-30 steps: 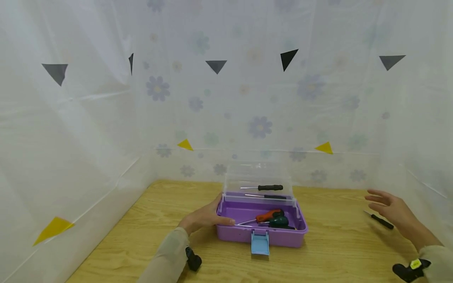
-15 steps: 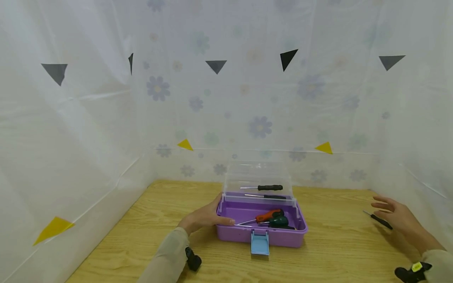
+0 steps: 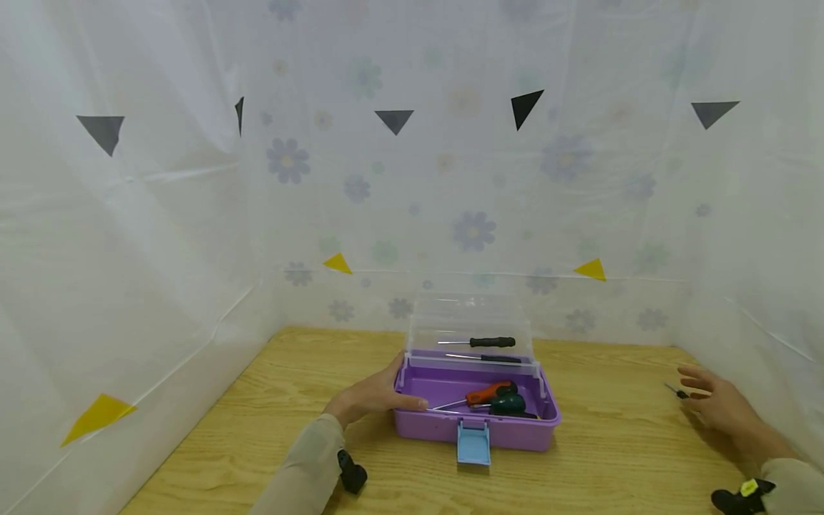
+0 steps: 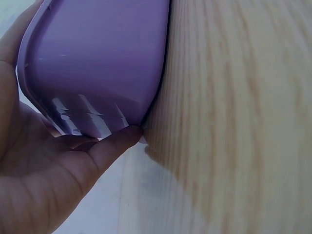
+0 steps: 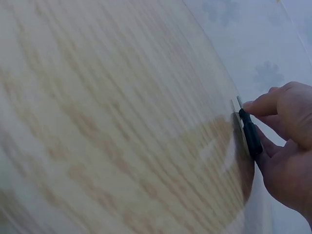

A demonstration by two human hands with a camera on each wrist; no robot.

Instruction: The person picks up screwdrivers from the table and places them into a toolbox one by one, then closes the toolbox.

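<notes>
A purple toolbox [image 3: 515, 434] stands on the table with its clear lid [image 3: 466, 315] raised at the back. My left hand [image 3: 368, 398] grips the box's left end, thumb over the front rim and fingers along the end wall. At the far right, my right hand [image 3: 722, 405] pinches a small black-handled screwdriver [image 5: 251, 138] low over the tabletop; in the head view the hand covers most of its handle. Inside the box lie a screwdriver with an orange handle [image 3: 487, 393] and a stubby dark green one [image 3: 507, 404].
Two black-handled screwdrivers, an upper one [image 3: 492, 342] and a lower one [image 3: 501, 359], lie in the raised lid. A light blue latch [image 3: 473, 445] hangs down at the box's front. Pale plastic sheeting [image 3: 470, 179] encloses the wooden table [image 3: 611, 458] at the back and sides.
My right hand has come down onto the black-handled screwdriver and taken hold of it, shifting it slightly. The left hand and the toolbox have stayed in place.
</notes>
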